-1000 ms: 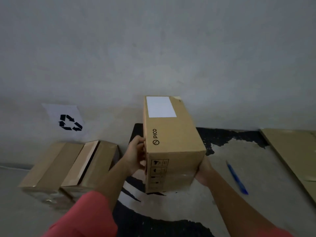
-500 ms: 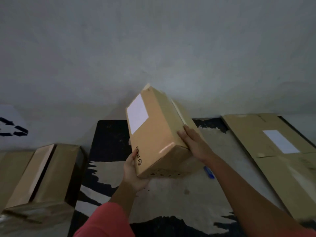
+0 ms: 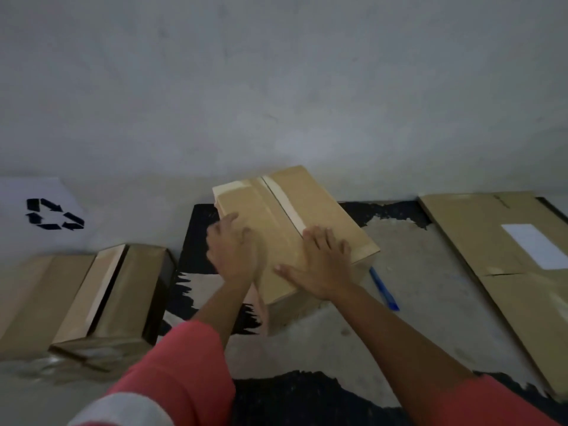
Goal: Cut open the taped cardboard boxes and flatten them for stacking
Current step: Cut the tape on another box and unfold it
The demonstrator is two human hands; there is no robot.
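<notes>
Tipped over since a moment ago, the box [image 3: 310,216] now sits on the floor [image 3: 424,309], taped seam up. Left hand [image 3: 235,252] and right hand [image 3: 322,265] rest flat on top, fingers straight, gripping nothing. A blue pen [image 3: 384,289] lies just beside it.

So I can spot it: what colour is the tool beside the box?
The tool is blue; head view.

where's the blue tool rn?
Head view, right of centre: the blue tool lies on the floor just right of the taped box, between it and the flattened cardboard.
</notes>
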